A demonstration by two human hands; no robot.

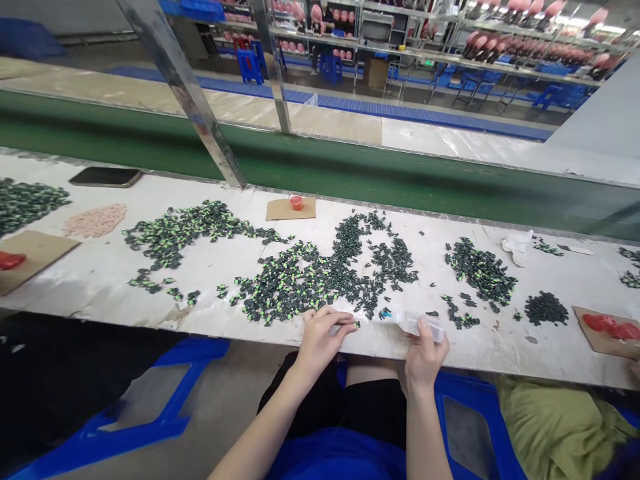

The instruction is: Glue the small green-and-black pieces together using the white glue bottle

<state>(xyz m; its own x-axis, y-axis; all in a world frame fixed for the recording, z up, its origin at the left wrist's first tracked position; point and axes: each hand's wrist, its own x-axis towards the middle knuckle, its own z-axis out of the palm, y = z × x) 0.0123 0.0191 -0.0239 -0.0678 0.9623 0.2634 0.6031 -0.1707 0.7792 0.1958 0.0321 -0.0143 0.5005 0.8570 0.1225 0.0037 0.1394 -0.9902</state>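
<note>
My left hand [320, 337] rests at the near edge of the white worktable [100, 273], fingers pinched on a small dark green piece. My right hand [424, 353] is closed round a small clear plastic applicator [417, 323] whose blue tip points left toward the pinched piece. Just beyond both hands lies a wide pile of small dark and bright green pieces [310, 277].
More green piles lie left [175, 230] and right [483, 267]. A pink pile [96, 220], a phone [106, 177], cardboard with a red cap [296, 202], and red parts on cardboard [607, 327] are on the table. A green conveyor belt [350, 170] runs behind. Someone in olive clothing [550, 420] sits at right.
</note>
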